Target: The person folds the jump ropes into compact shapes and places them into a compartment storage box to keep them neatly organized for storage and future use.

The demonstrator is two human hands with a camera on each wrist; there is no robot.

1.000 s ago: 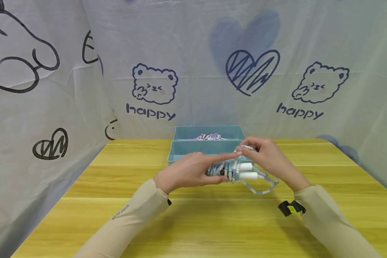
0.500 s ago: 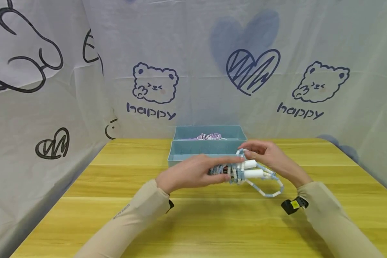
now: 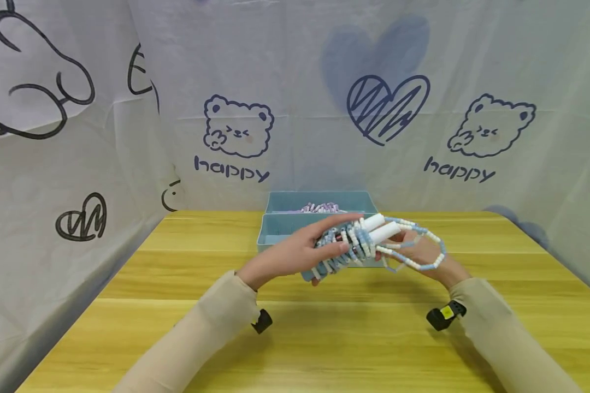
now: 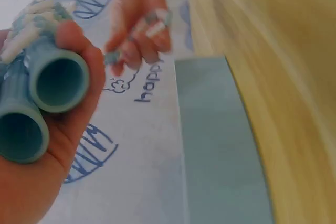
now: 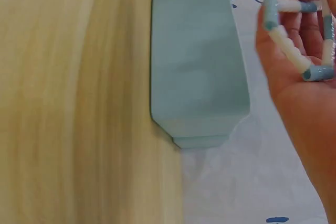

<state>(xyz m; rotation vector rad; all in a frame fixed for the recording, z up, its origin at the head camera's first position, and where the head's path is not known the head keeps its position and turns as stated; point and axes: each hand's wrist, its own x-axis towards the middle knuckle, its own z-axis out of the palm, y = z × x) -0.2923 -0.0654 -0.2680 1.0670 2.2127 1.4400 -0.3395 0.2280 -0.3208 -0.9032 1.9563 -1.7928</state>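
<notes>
My left hand grips a beaded jump rope, fingers and thumb curled round its two handles side by side. Blue and white beads are wound round the handles. White handle ends point up and to the right. In the left wrist view the hollow light-blue ends face the camera. A loose loop of beads hangs off the right side. My right hand is partly hidden behind that loop. In the right wrist view its curled fingers hold the beaded cord across the palm.
Behind the hands, two light-blue trays stand at the far side of the wooden table. Purple and white beads lie in the rear one. A printed curtain hangs close behind them.
My left hand has tilted the handles, so their white ends now point upward. The right hand has moved lower and behind the rope, and the loose loop has swung up and right.
</notes>
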